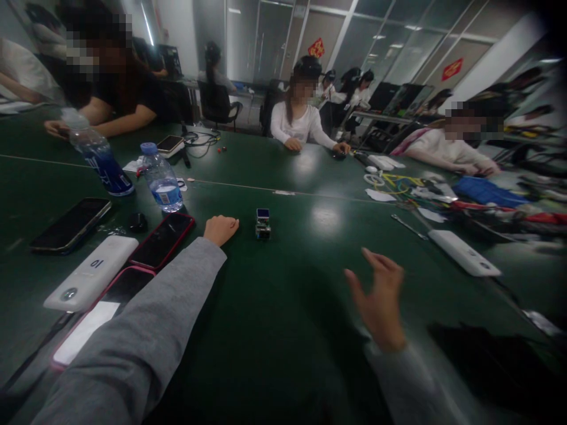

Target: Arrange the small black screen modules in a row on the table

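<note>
My left hand (pixel 220 229), in a grey sleeve, rests on the green table (pixel 283 330) curled into a loose fist with nothing visible in it. A small boxy gadget with a blue top (pixel 263 224) stands upright just to its right, not touched. My right hand (pixel 380 298) hovers above the table nearer to me, fingers spread and holding nothing. It is a little blurred.
Left of my arm lie a red-cased phone (pixel 162 240), a white power bank (pixel 91 273), a black phone (pixel 71 224) and two water bottles (pixel 162 177). A second white power bank (pixel 464 252) and a heap of cables (pixel 443 192) lie right. Other people sit across the table.
</note>
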